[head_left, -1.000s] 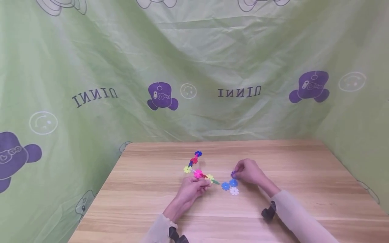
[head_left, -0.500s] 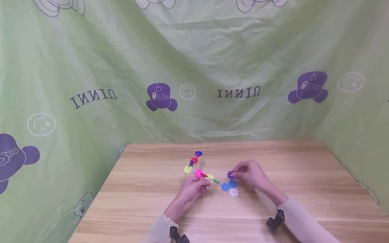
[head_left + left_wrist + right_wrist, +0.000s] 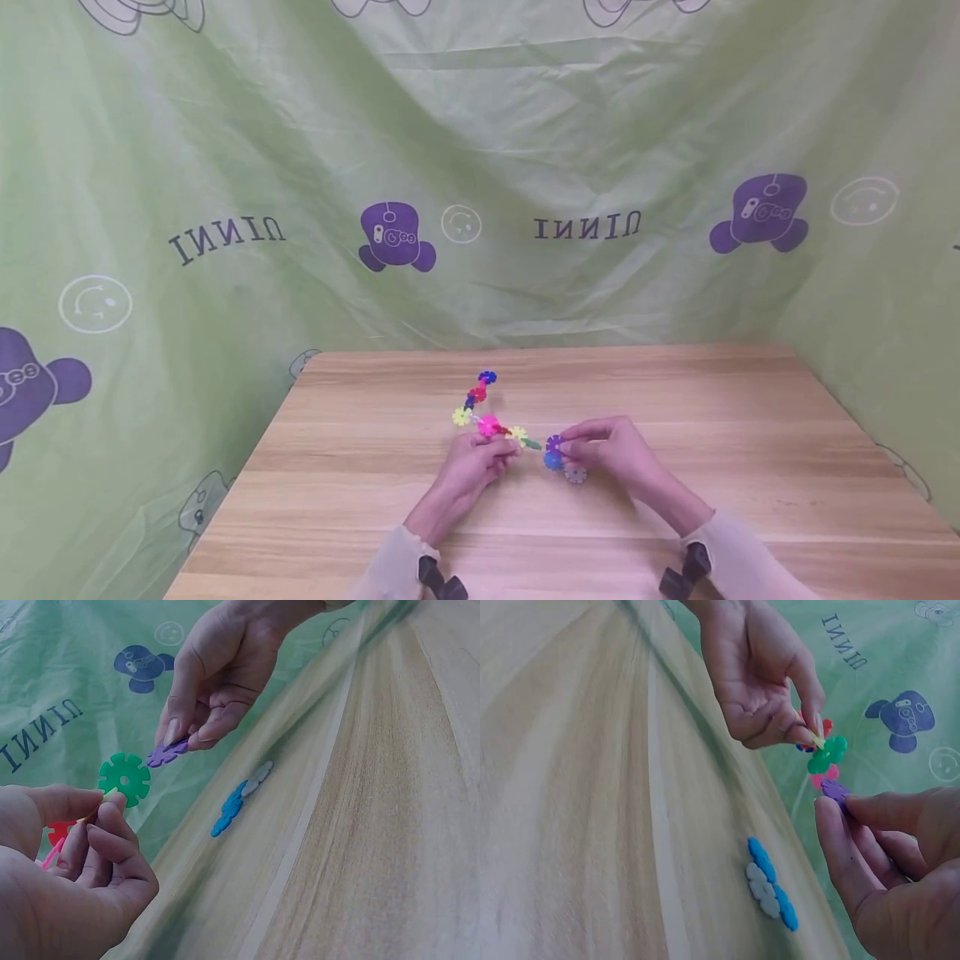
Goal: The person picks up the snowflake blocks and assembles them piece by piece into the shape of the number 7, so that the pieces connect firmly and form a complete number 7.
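My left hand [image 3: 468, 471] pinches a yellow snowflake disc [image 3: 517, 435] in a chain of interlocked, notched plastic discs. A green disc [image 3: 124, 780] forms the chain's right end; pink, red, yellow and blue ones run away to the far left, raised off the table. Between thumb and fingertips, my right hand [image 3: 618, 454] holds a loose purple snowflake disc [image 3: 166, 754]. It hovers close to the green disc, with a small gap between them in the left wrist view. Below lie two blue discs [image 3: 761, 859] and a white disc [image 3: 762, 891], partly hidden in the head view.
The wooden table [image 3: 360, 500] stretches out beneath both hands. A green printed curtain [image 3: 480, 125] hangs behind it and at the sides. Black wrist cameras [image 3: 684, 573] are strapped over the sleeves.
My right hand has brought the purple disc left and slightly toward me, up to the chain's green end. The left hand and its chain have stayed nearly still.
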Motion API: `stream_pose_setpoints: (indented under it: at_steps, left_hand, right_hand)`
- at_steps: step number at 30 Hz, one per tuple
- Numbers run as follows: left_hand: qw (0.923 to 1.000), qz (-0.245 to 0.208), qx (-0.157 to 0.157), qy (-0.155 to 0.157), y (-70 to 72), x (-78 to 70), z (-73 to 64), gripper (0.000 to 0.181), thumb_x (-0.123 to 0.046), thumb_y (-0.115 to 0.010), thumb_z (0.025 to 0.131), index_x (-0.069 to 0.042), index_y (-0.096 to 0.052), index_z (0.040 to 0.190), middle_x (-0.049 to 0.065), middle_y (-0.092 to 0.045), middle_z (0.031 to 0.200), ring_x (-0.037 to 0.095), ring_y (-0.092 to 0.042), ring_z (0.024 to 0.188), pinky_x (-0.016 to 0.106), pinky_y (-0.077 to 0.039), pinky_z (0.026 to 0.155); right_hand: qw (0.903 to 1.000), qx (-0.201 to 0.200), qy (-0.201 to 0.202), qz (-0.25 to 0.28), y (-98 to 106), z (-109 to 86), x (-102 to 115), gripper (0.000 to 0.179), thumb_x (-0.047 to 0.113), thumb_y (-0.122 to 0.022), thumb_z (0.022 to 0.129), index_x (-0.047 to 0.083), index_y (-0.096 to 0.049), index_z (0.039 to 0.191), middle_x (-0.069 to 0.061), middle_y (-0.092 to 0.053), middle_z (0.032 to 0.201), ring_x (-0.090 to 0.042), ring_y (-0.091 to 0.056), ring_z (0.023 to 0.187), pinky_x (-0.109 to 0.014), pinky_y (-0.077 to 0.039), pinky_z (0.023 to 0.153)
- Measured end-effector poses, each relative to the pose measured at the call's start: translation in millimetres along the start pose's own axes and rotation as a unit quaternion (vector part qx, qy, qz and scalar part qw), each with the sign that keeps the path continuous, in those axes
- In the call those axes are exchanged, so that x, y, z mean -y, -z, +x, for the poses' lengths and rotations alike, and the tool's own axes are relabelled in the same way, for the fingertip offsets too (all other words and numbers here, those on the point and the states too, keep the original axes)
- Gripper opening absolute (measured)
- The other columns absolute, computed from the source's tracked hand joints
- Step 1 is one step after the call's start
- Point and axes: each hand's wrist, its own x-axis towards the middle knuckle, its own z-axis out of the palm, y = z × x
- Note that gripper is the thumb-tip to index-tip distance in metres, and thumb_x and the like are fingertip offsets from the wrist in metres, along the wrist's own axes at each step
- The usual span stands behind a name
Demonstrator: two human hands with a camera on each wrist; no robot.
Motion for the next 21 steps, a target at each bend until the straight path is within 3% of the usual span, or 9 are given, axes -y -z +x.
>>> stream_pose_setpoints:
  at_steps: [21]
  left_hand:
    - [0.9999, -0.012, -0.002, -0.005, 2.4, 2.5, 0.4, 0.016, -0.009, -0.077, 0.092, 0.000, -0.076, 0.105, 0.001, -0.077, 0.087, 0.010, -0.065, 0.080, 0.021, -0.056, 0.076]
  right_hand:
    - [0.9946, 0.031, -0.023, 0.097, -13, -0.6, -6, 0.039, 0.002, -0.076, 0.091, -0.016, -0.066, 0.124, -0.021, -0.080, 0.103, -0.015, -0.080, 0.081, -0.031, -0.067, 0.080]
